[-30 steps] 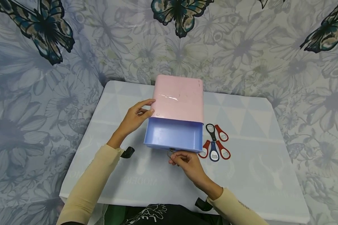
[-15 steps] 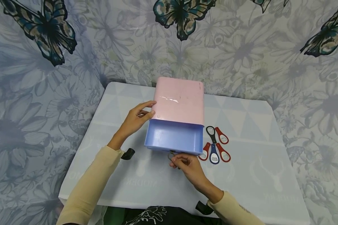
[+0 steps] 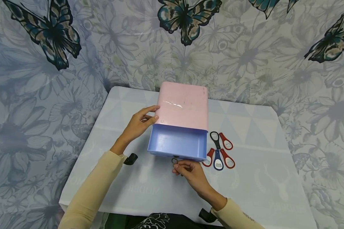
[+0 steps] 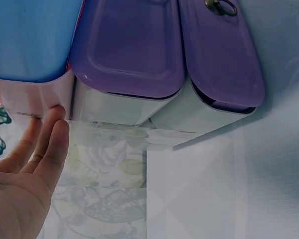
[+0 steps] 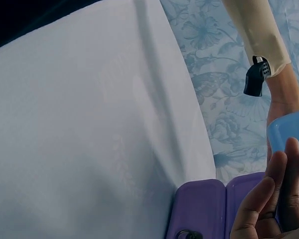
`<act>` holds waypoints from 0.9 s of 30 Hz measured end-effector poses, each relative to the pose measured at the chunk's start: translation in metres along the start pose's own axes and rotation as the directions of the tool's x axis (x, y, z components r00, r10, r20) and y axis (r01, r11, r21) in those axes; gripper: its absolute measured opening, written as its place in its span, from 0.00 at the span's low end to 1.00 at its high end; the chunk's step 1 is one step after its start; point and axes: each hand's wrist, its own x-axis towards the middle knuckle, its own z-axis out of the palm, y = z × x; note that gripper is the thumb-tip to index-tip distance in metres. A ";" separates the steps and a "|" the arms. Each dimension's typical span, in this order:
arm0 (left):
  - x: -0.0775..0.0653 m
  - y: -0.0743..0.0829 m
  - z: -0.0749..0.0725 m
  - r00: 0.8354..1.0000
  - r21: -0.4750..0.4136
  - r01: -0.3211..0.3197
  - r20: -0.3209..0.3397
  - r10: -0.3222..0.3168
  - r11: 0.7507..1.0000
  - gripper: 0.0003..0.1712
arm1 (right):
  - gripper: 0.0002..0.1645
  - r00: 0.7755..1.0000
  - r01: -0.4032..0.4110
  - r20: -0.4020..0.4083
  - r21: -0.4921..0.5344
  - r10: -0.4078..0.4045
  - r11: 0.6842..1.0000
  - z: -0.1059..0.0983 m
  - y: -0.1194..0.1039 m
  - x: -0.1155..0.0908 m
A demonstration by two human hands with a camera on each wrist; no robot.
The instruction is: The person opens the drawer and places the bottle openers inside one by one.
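A pink drawer cabinet (image 3: 184, 106) stands on the table, its blue top drawer (image 3: 177, 141) pulled partway out, nothing visible inside. My left hand (image 3: 137, 124) touches the casing's left side with fairly straight fingers. At the drawer front, my right hand (image 3: 192, 175) pinches the small ring pull (image 3: 174, 160) between thumb and fingertips. The left wrist view shows the blue drawer front (image 4: 30, 40) beside my fingers, plus two purple drawer fronts (image 4: 129, 47) below that drawer. In the right wrist view, my right hand (image 5: 279, 204) covers part of the blue front (image 5: 289, 132).
Right of the cabinet lie several bottle openers: a black one (image 3: 217, 144), a blue one (image 3: 218, 162) and red ones (image 3: 227, 159). The pale tablecloth (image 3: 263, 152) reaches the patterned wall (image 3: 246, 70) behind. A black wrist device (image 3: 130, 159) hangs by the left sleeve.
The head view has tilted up a little, so everything sits slightly lower in it. Both hands and the drawer keep about the same place.
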 end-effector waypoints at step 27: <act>0.002 -0.002 0.000 1.000 -0.017 -0.009 -0.003 0.009 1.000 0.27 | 0.17 0.991 0.114 -0.003 -0.505 -0.134 0.856 -0.078 0.038 -0.003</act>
